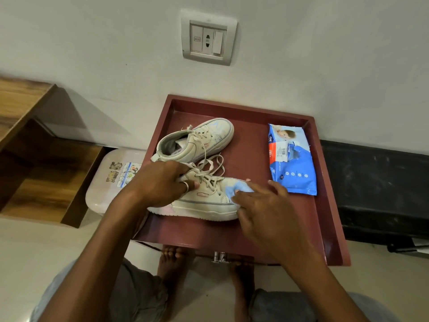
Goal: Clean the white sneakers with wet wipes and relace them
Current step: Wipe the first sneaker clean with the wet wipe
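Head view: tray [251, 145] holds far sneaker [199, 140], wipes pack [292, 159], near sneaker [209, 202] gripped by left hand [162, 182], right hand [267, 210] flat on wipe [239, 188]

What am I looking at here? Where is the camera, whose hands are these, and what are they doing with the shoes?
There is no machine here. A person wears one camera on the head, so the single picture looks forward and down over their own arms.

A dark red tray stands against the wall. On it lie two white sneakers with their laces in, and to the right a blue pack of wet wipes.

The left hand grips the near sneaker around its laces and opening, apparently to steady it. The right hand presses a blue wipe onto that sneaker's toe, its fingers fairly straight. The far sneaker lies behind, untouched.

Below the tray's front edge you can see the person's bare feet.
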The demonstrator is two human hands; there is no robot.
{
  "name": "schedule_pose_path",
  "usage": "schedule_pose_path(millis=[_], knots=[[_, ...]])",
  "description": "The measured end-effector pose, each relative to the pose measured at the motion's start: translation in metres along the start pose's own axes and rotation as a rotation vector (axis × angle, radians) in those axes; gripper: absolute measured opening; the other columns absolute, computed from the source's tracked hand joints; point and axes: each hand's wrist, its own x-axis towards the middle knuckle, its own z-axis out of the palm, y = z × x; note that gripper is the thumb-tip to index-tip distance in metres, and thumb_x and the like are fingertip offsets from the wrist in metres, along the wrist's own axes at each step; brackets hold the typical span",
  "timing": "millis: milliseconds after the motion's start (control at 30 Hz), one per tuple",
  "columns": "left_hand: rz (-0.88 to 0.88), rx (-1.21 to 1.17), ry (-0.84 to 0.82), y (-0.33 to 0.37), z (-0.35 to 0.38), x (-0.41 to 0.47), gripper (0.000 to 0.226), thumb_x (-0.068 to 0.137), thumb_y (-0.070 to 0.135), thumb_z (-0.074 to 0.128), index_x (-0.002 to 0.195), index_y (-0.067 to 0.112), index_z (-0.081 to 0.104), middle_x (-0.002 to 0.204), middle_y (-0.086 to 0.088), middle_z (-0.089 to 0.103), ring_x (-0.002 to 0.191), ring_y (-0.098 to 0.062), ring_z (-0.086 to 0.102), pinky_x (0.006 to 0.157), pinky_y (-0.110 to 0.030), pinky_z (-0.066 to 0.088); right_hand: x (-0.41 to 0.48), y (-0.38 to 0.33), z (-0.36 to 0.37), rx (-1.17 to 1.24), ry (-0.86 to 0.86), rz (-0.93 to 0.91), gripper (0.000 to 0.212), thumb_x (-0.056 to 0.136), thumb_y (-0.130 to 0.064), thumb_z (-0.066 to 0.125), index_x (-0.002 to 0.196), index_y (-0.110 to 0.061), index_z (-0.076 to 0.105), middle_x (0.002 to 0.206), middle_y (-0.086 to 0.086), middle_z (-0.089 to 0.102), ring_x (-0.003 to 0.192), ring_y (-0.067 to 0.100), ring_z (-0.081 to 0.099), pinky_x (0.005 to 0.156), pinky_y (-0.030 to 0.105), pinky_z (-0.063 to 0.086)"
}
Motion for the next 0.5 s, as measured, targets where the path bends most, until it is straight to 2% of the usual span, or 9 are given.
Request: schedule_pose_path(millis=[100,233,300,400,500], knots=[[0.012,-0.013,-0.032,-0.002,-0.002,0.003,0.028,0.094,0.052,0.060,0.080,0.028,0.063,0.069,0.012,0.060,0.068,-0.007,0.056,0.060,-0.028,0.038,-0.001,0.020,-0.003,-0.030,0.065,0.102,0.025,0.082,-0.018,0.057,0.101,-0.022,0.074,0.103,-0.001,0.075,0.118,0.021,0.062,0.099,0.054,0.044],[0.022,-0.042,-0.047,-0.003,-0.003,0.006,0.034,0.094,0.050,0.062,0.068,0.028,0.057,0.063,0.009,0.058,0.060,-0.008,0.053,0.056,-0.028,0.035,0.011,0.023,0.007,0.021,0.003,0.136,0.035,0.085,-0.013,0.056,0.117,-0.022,0.068,0.117,0.002,0.071,0.129,0.026,0.055,0.098,0.054,0.043],[0.025,-0.033,-0.039,-0.002,-0.003,0.006,0.035,0.094,0.050,0.062,0.068,0.028,0.057,0.062,0.009,0.057,0.059,-0.008,0.052,0.055,-0.027,0.034,0.016,0.007,0.008,0.061,-0.010,0.085,0.034,0.081,-0.010,0.056,0.110,-0.022,0.070,0.118,0.000,0.070,0.128,0.024,0.056,0.096,0.054,0.044],[0.024,-0.014,-0.027,-0.001,-0.003,0.005,0.034,0.094,0.050,0.062,0.067,0.030,0.056,0.060,0.010,0.056,0.058,-0.006,0.051,0.054,-0.025,0.032,0.011,-0.003,0.005,0.088,-0.029,0.012,0.029,0.081,-0.018,0.051,0.099,-0.027,0.072,0.113,-0.006,0.071,0.125,0.016,0.057,0.101,0.053,0.040],[0.029,-0.020,-0.032,0.000,-0.004,0.005,0.038,0.094,0.049,0.062,0.062,0.033,0.052,0.059,0.011,0.055,0.057,-0.005,0.050,0.054,-0.026,0.032,0.006,0.015,0.000,0.064,0.032,0.099,0.031,0.083,-0.024,0.046,0.094,-0.028,0.075,0.107,-0.004,0.074,0.121,0.015,0.061,0.104,0.054,0.039]])
